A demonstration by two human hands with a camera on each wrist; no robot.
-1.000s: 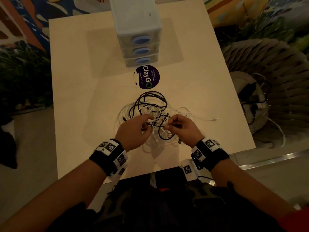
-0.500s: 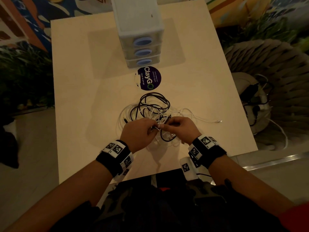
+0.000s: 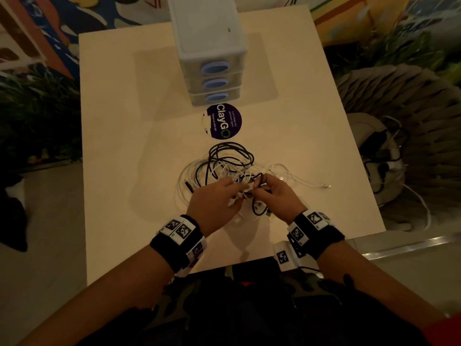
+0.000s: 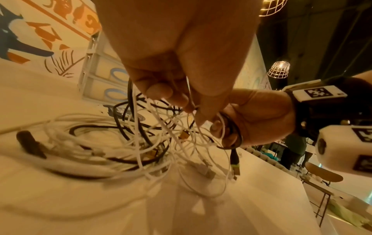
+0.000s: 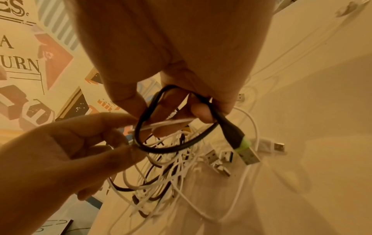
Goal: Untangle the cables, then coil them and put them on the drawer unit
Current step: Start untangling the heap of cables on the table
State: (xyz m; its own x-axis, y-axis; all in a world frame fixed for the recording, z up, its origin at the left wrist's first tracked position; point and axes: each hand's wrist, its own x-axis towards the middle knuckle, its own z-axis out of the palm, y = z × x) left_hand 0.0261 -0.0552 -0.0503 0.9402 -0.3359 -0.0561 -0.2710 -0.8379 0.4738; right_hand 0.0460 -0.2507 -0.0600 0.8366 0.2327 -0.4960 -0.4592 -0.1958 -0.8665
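A tangle of black and white cables (image 3: 224,168) lies on the pale table (image 3: 124,146) in front of a small three-drawer unit (image 3: 212,53). Both hands meet over its near side. My left hand (image 3: 217,203) pinches thin white cable strands (image 4: 171,127) between thumb and fingertips. My right hand (image 3: 279,193) grips a loop of the black cable (image 5: 171,143), whose green-collared USB plug (image 5: 246,152) hangs free below the fingers. More white USB plugs (image 5: 219,157) lie under the hands. One white cable end (image 3: 324,186) trails to the right.
A round purple sticker (image 3: 224,121) lies between the drawer unit and the tangle. Off the table's right edge stands a woven seat (image 3: 411,108) with another bundle of cords (image 3: 381,151). Plants (image 3: 37,116) border the left side.
The two hands have drawn closer until their fingertips meet over the tangle. The black loop now sits in the right fingers, the white strands in the left.
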